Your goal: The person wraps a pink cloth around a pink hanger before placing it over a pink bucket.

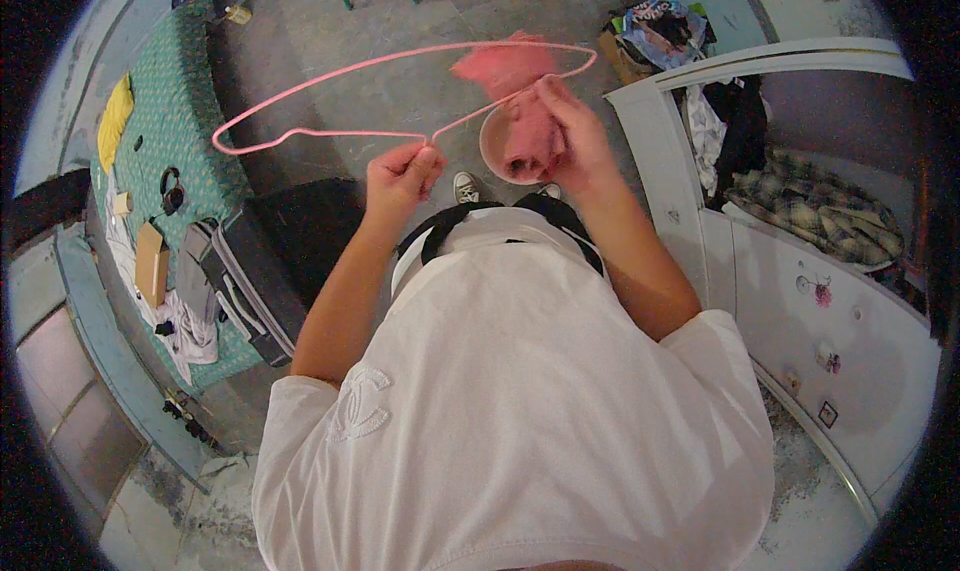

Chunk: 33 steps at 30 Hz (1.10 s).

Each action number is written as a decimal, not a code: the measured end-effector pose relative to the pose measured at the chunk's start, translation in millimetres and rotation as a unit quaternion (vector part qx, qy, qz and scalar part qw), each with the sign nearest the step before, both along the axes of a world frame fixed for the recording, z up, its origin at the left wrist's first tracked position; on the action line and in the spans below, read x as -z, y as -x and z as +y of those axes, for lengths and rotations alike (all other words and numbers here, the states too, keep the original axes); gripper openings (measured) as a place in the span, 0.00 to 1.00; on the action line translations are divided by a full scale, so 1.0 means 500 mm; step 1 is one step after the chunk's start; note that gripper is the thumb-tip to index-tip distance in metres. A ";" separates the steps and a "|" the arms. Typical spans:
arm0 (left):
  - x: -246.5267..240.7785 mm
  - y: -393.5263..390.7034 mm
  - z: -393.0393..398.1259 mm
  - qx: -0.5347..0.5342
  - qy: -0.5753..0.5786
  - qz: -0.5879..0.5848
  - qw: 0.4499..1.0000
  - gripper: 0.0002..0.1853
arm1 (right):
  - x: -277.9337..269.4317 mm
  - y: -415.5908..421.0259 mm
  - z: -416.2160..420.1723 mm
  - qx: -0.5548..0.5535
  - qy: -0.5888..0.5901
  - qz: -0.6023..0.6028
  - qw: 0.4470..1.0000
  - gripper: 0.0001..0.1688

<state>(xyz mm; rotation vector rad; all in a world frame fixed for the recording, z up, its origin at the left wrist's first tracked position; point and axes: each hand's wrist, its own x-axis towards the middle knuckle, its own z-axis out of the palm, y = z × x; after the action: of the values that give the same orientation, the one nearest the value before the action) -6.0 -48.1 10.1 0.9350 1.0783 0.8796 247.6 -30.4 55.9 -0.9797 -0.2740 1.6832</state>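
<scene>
A pink clothes hanger point(360, 62) is held out over the floor, its long bar away from me. My left hand point(409, 172) is closed around it where its two arms meet; the hook is hidden in the fist. My right hand point(576, 132) grips a pink cloth point(534, 120), which is partly rolled below and spread out above. That cloth passes over or against the hanger's right arm; which one I cannot tell. Behind the cloth, a round pale bowl or basin point(493, 145) shows by its rim.
On the left, a bed with a green patterned cover point(161, 83) holds headphones point(172, 190), a small cardboard box point(151, 265) and clothes. A dark suitcase point(259, 271) stands beside it. At right is an open white cabinet point(675, 188) with clothes inside; behind it lies a bagged pile point(664, 34).
</scene>
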 end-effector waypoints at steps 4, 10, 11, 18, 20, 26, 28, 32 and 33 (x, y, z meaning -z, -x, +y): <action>-0.016 -0.009 0.006 0.008 -0.025 0.036 0.999 0.13 | -0.044 -0.013 0.007 -0.012 0.071 -0.009 0.997 0.14; -0.008 -0.022 0.026 0.027 -0.013 0.017 0.999 0.12 | -0.074 0.001 0.001 -0.020 0.037 0.034 0.999 0.16; -0.002 -0.032 0.029 0.021 -0.001 0.000 1.000 0.12 | -0.086 0.019 -0.003 -0.026 0.041 0.039 0.998 0.16; 0.019 -0.105 0.039 -0.045 -0.072 -0.041 0.996 0.09 | -0.066 0.049 -0.008 -0.086 0.020 -0.014 0.996 0.18; -0.012 -0.107 0.051 -0.017 -0.031 -0.128 0.991 0.09 | -0.070 0.024 -0.009 -0.093 0.002 0.055 0.994 0.17; 0.012 -0.142 0.056 -0.048 -0.072 -0.086 0.993 0.11 | -0.098 0.045 -0.005 -0.074 0.006 -0.038 0.997 0.20; 0.008 -0.117 0.053 -0.014 -0.066 -0.070 0.995 0.11 | -0.100 -0.017 0.006 -0.064 0.029 0.003 0.998 0.20; 0.024 -0.078 0.025 0.029 -0.068 -0.048 0.996 0.15 | -0.094 -0.110 0.030 0.017 -0.065 0.077 0.995 0.22; 0.023 -0.075 0.021 0.031 -0.051 -0.044 0.997 0.15 | -0.100 -0.111 0.031 0.018 -0.073 0.099 0.992 0.22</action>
<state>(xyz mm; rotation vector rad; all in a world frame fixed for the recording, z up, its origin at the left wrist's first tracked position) 31.7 -37.5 -1.5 1.0004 0.9325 0.9229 303.2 -15.0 105.8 -0.7010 -0.2424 1.6881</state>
